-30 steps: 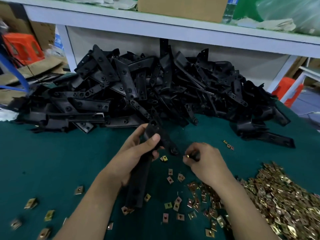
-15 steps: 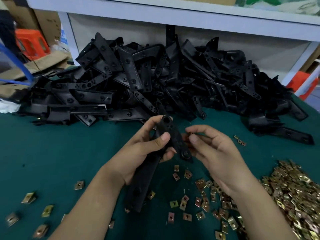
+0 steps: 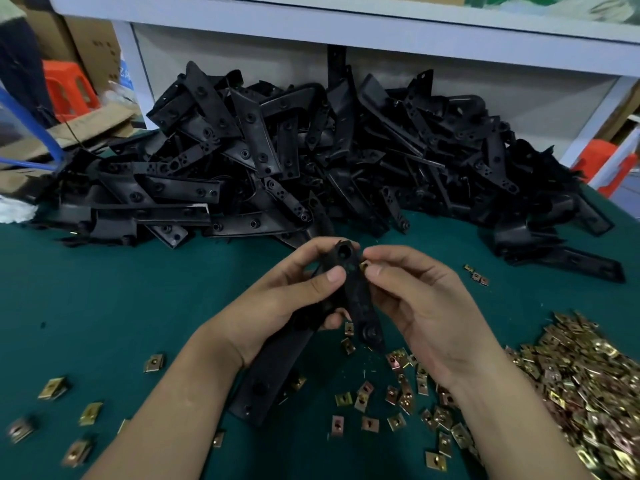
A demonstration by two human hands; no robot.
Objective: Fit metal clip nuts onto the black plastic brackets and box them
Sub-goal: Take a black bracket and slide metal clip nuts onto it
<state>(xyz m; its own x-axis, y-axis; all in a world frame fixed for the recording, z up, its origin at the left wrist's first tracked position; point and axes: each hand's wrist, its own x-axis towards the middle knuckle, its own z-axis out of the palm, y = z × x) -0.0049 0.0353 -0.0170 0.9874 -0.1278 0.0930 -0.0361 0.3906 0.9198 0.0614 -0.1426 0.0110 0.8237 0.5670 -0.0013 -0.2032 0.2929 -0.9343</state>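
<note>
My left hand (image 3: 291,303) grips a long black plastic bracket (image 3: 358,299) above the green table, thumb across its upper arm. The bracket's holed tip points up between both hands and its longer part slants down past my left wrist. My right hand (image 3: 426,306) pinches a brass-coloured clip nut (image 3: 363,265) between thumb and forefinger, right against the bracket's edge just below the top hole. Most of the nut is hidden by my fingertips.
A big heap of black brackets (image 3: 311,161) fills the back of the green table (image 3: 104,306) under a white shelf (image 3: 346,26). A dense pile of clip nuts (image 3: 588,393) lies at the right, with loose nuts scattered near both forearms. Orange stools and cardboard stand beyond the table.
Both hands rose and came together. My right hand brought the clip nut from the table side up to the bracket's upper end, and the bracket turned more upright.
</note>
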